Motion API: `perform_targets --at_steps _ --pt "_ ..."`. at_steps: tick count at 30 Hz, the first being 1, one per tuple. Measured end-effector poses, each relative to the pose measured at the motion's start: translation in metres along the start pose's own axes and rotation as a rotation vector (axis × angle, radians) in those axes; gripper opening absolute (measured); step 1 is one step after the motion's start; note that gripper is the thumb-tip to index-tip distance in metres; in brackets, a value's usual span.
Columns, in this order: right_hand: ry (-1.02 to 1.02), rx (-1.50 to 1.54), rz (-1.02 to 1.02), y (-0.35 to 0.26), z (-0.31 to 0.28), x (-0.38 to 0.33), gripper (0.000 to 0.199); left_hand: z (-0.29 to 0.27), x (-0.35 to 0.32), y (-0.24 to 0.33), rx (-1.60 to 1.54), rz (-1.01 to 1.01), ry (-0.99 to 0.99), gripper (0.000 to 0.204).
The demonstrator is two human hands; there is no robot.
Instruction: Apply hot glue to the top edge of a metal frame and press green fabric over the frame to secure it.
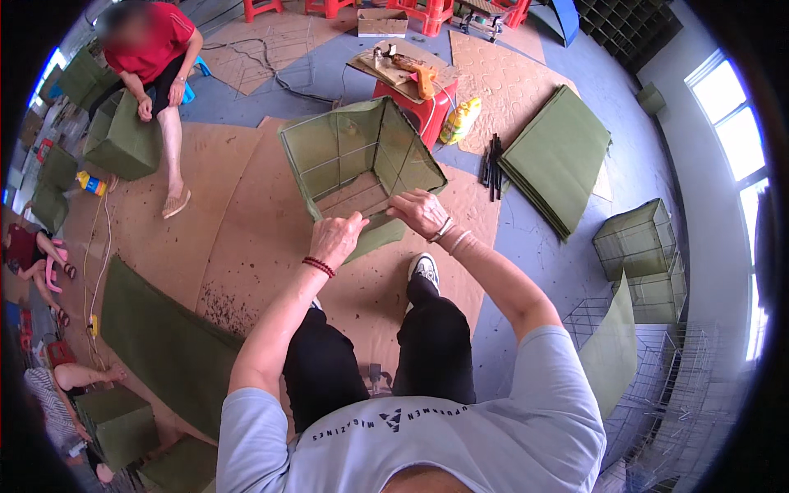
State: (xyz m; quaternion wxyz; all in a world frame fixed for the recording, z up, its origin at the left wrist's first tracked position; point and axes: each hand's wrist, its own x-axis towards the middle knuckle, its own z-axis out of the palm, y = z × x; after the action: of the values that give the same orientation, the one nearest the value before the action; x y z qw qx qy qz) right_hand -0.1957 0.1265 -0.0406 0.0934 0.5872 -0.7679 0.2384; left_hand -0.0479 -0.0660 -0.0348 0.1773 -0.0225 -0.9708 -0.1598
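A wire-frame box (327, 160) covered in green fabric stands in front of me, its open side facing me. My left hand (337, 240) pinches the green fabric at the box's near edge, thumb and fingers pressed together. On the same edge, further right, my right hand (419, 214) is closed on the fabric as well. Below the hands a loose green flap (376, 241) hangs down outside the box. Thin metal wires show along the inner walls, and brown cardboard is visible through the opening.
Beyond the box, a glue gun (425, 80) lies on a board over a red stool (436, 111), beside a yellow bag (460, 121). Black strips (493, 167) and stacked green sheets (555, 156) lie right. Wire frames (649, 386) stand near right. A co-worker (156, 49) sits far left.
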Motion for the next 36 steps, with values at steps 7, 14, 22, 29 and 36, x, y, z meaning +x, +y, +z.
perform_targets --at_steps 7,14,22,29,36 --pt "0.216 -0.004 0.182 0.027 -0.001 -0.024 0.014 0.006 0.003 0.004 -0.032 0.032 0.021 0.028" --pt "0.200 -0.060 0.170 0.021 0.004 -0.016 0.019 0.007 0.000 -0.002 -0.023 0.022 0.031 0.028" --pt "0.225 -0.112 0.120 0.013 0.011 -0.016 0.020 0.003 0.003 -0.001 -0.001 0.018 0.030 0.028" --pt "0.154 -0.132 -0.032 -0.005 0.010 -0.004 0.017 0.003 -0.002 -0.010 -0.005 0.007 0.036 0.029" --pt "0.239 -0.119 -0.005 -0.026 0.031 0.000 0.014 0.001 0.002 -0.003 -0.040 0.008 -0.037 0.030"
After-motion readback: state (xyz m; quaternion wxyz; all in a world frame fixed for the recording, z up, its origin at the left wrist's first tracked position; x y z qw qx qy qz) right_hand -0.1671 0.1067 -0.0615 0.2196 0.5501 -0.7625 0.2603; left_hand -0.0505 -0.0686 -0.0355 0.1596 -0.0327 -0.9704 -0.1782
